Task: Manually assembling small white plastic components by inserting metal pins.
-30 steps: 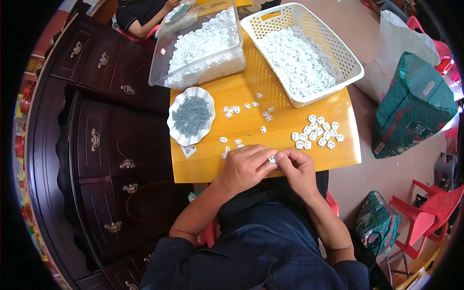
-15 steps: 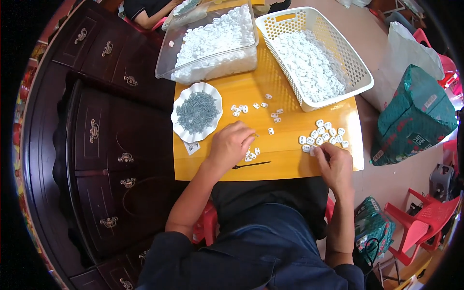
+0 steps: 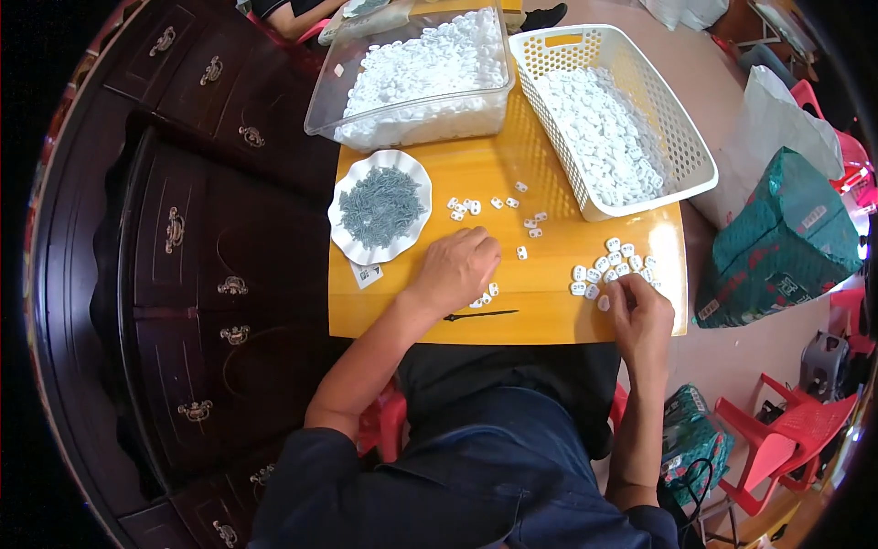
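My left hand (image 3: 460,268) rests low over the wooden table with its fingers curled down; what is in them is hidden. Small white two-holed pieces (image 3: 492,289) lie partly under it, and a thin black strip (image 3: 482,315) lies just below. At the right, my right hand (image 3: 644,316) has thumb and forefinger bent together at a cluster of white oval pieces with dark markings (image 3: 601,263). Its fingertips hide whatever they may pinch. One white piece (image 3: 604,303) sits beside the thumb. Left of my left hand stands a white scalloped dish (image 3: 416,224) of thin grey screw-like pieces (image 3: 380,206).
A clear plastic bin (image 3: 322,114) and a cream perforated basket (image 3: 681,151), both full of white pieces, stand at the back. More two-holed pieces (image 3: 521,252) are scattered mid-table. Dark drawers (image 3: 229,229) flank the left; green bags (image 3: 782,247) and a red chair (image 3: 777,444) are right.
My left hand has turned its fingers downward and moved slightly right; the thin bit that stuck out from its fingertips no longer shows. My right hand stays at the cluster. The whole view has shifted slightly.
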`<control>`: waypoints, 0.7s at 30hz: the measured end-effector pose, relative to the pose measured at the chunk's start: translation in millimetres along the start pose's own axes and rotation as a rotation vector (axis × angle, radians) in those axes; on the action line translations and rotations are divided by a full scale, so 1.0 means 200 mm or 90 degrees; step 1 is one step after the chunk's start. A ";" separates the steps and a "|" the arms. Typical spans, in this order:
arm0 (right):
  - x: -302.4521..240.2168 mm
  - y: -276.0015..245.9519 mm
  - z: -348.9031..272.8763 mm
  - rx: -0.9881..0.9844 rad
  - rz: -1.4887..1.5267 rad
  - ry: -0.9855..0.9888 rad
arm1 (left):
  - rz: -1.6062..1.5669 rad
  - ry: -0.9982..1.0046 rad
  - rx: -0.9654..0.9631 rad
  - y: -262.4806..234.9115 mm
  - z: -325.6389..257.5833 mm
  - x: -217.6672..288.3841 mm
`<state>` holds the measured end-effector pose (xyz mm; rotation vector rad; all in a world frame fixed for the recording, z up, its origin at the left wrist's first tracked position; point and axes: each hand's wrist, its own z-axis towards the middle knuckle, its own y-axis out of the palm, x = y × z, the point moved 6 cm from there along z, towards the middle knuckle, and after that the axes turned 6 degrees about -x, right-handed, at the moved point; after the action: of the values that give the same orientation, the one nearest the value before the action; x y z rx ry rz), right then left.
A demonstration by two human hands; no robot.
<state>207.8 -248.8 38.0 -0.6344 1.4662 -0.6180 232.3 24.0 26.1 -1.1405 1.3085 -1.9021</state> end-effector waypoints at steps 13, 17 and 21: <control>-0.29 0.45 -0.16 -0.306 0.526 0.007 | -0.131 0.046 0.052 -0.16 -0.13 0.30; -0.28 0.52 -0.17 -0.402 0.656 0.052 | -0.151 0.036 0.070 -0.18 -0.18 0.28; -0.29 0.53 -0.16 -0.435 0.645 0.078 | -0.168 0.047 0.080 -0.20 -0.21 0.26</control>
<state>174.9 -133.6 1.0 -0.2744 1.8712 0.6658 170.9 15.4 73.7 -1.2386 1.1022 -2.2005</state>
